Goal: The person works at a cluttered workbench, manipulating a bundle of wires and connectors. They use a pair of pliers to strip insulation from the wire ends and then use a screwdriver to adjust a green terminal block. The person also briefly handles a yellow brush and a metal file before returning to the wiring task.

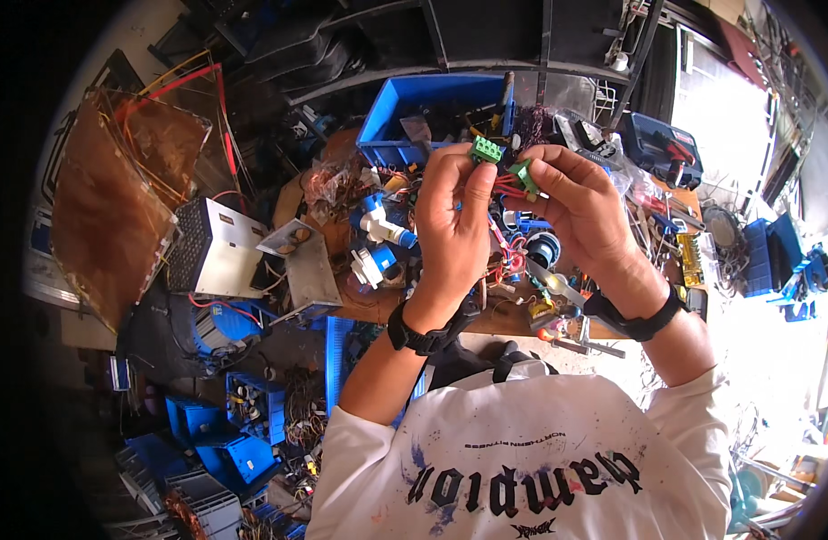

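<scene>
Pinched between the thumb and fingers of my left hand (454, 211) is a green terminal block (487, 149), held up over the cluttered workbench. Close beside it, my right hand (583, 202) grips a second green terminal block (524, 175) by its edge. Red wires (511, 185) run between the hands just below the two blocks. The blocks look apart from each other. Under my hands lies a tangle of coloured wires and parts, partly hidden by them. White-and-blue plastic fittings (378, 220) lie left of my left hand.
A blue crate (405, 103) stands behind my hands. To the left are a metal-cased unit (220, 247) and a large brown panel (112, 216). Screwdrivers (580, 344) lie at the bench's front edge. Blue bins (252, 409) fill the lower left. An open tool case (661, 148) sits at the back right.
</scene>
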Motion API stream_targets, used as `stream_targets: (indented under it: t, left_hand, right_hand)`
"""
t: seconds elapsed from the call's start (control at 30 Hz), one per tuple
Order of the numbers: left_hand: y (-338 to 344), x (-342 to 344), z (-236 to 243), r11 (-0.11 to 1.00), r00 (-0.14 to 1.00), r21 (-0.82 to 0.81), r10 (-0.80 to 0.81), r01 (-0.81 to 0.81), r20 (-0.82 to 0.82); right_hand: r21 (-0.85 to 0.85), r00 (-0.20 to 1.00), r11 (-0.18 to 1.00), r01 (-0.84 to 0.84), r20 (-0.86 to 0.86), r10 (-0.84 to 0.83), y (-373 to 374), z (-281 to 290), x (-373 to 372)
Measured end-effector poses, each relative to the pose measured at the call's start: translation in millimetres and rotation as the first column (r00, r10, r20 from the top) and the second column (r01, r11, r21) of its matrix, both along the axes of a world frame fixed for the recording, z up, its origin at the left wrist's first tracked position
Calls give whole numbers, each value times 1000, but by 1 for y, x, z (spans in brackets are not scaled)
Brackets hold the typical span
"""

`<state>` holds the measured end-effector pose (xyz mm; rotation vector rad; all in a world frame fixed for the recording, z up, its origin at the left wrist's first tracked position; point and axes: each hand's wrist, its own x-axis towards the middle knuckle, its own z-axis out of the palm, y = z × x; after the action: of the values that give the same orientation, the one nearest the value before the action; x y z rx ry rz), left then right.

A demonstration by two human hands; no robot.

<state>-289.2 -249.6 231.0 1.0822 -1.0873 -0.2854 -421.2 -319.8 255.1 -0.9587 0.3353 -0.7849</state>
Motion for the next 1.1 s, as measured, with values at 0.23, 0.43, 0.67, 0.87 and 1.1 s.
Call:
stream_targets:
  t: [0.23,0.43,0.67,0.87,1.1]
  left_hand:
    - [3,3,8,991,994,88,-105,104,16]
    - [7,9,6,993,993,99,-71,62,90]
    - [15,8,13,991,950,123,-82,46,301]
    - [17,9,16,991,888,127,-98,44,450]
    - [15,9,19,996,909,81,-64,33,411]
  right_hand:
    - [-139,996,987,82,-26,-86,-3,-4,2]
    - [-297,978,944,-139,-193,84,-12,6,-7]
    - [-310,886,892,-330,-427,179,-18,27,-18]
    - [-302,845,882,-361,-507,172,-22,26,-23]
    - [-448,917,884,-133,-393,-61,-7,23,-18]
